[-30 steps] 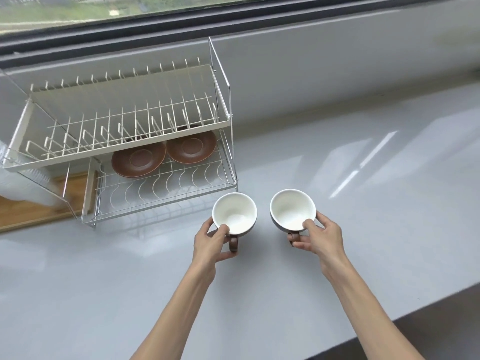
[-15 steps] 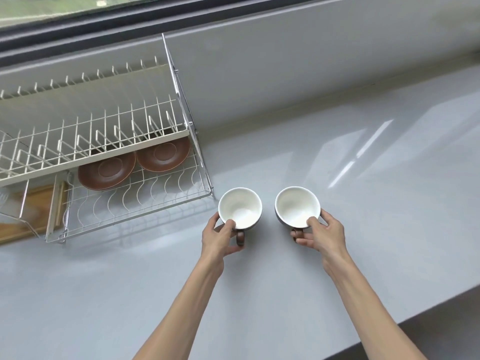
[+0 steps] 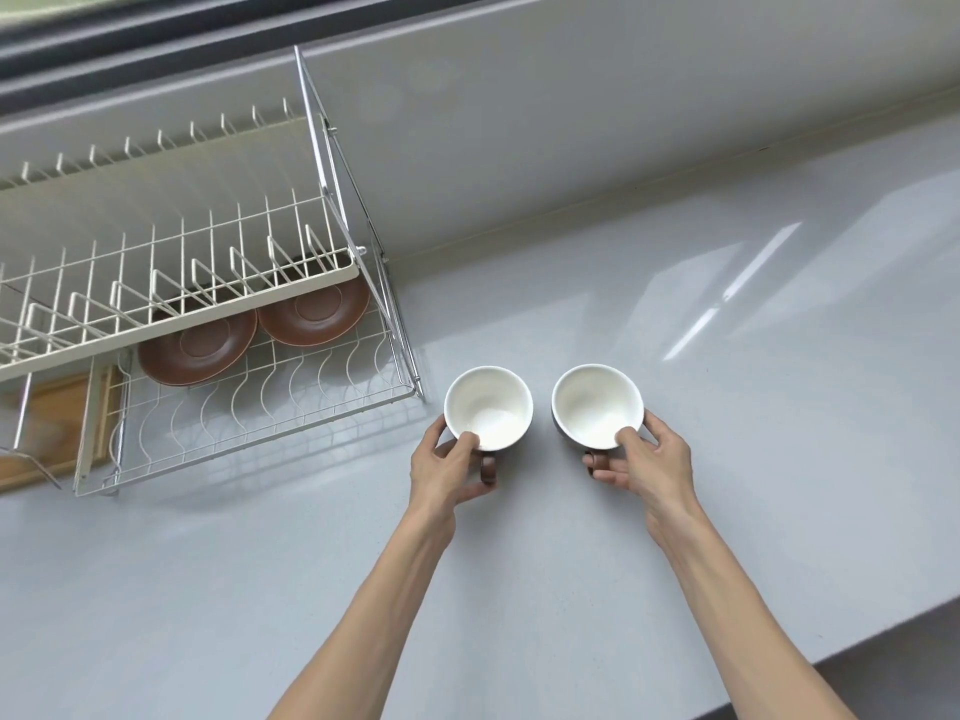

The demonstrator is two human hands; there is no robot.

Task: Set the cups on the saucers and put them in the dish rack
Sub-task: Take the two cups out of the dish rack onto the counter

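Two cups, white inside and dark brown outside, are upright on the grey counter. My left hand (image 3: 449,467) grips the left cup (image 3: 488,405) by its rim and brown handle. My right hand (image 3: 647,462) grips the right cup (image 3: 596,402) the same way. Two brown saucers lie flat on the lower tier of the wire dish rack (image 3: 270,407): the left saucer (image 3: 195,348) and the right saucer (image 3: 314,314), both partly under the upper shelf. The left cup is just right of the rack's front corner.
The rack's cream upper shelf (image 3: 156,283) with upright prongs overhangs the saucers. A wooden board (image 3: 49,423) lies under the rack's left part. A low wall and window frame run along the back. The counter's front edge (image 3: 831,652) drops off at lower right.
Both hands and cups have stayed close together on the counter. The view has shifted, so the rack sits further left in the frame than one second ago.
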